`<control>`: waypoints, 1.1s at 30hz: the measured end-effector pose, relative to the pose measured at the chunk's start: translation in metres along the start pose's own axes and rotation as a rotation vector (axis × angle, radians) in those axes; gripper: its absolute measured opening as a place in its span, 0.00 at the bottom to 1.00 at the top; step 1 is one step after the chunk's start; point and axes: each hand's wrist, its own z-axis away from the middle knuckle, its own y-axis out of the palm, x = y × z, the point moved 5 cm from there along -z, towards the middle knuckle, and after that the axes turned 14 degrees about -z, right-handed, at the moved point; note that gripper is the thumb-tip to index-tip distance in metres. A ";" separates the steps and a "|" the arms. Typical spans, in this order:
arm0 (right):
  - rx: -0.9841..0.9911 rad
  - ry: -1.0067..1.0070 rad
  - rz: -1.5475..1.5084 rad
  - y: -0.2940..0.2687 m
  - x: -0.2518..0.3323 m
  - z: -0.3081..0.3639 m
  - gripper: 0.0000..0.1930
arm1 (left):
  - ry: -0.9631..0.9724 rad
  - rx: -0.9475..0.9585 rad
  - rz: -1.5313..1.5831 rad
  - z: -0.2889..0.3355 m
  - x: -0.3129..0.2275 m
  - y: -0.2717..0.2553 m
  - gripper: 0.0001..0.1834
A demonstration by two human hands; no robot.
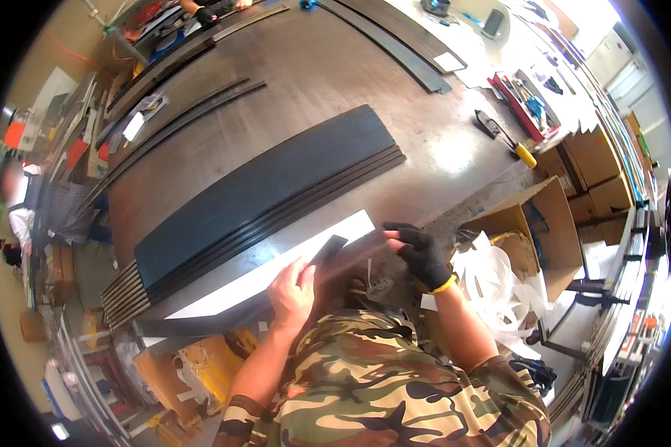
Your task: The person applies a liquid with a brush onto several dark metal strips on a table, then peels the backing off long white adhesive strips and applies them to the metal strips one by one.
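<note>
My left hand (pixel 291 292), bare, is closed around a small dark flat rectangular piece (pixel 328 249) that sticks out beyond the fingers. That piece overlaps a long white strip (pixel 276 267) lying along the near edge of the table. My right hand (pixel 419 253) wears a black glove with a yellow cuff, its fingertips bare. It is closed near the strip's right end, fingers bent towards the thumb; what they hold, if anything, I cannot make out. Beyond the strip lies a stack of long dark curved panels (pixel 268 194), their edges stepped towards me.
The brown metal table (pixel 306 82) carries long dark bars (pixel 194 123) and yellow-handled snips (pixel 525 155). A red tool tray (pixel 520 112) sits far right. Beside my right arm are a cardboard box (pixel 552 223) and tangled white strips (pixel 492 283). Other people (pixel 22 194) are at the left and far edge.
</note>
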 end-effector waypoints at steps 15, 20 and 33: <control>0.196 -0.121 0.083 0.105 0.030 -0.040 0.16 | -0.171 -0.067 0.132 0.011 0.013 -0.036 0.21; 0.237 -0.133 0.129 0.116 0.058 -0.031 0.04 | 0.196 -0.136 0.228 0.029 -0.029 -0.087 0.15; 0.043 0.201 -0.247 -0.021 0.052 -0.066 0.13 | -0.488 -0.538 2.029 0.149 0.219 -0.092 0.13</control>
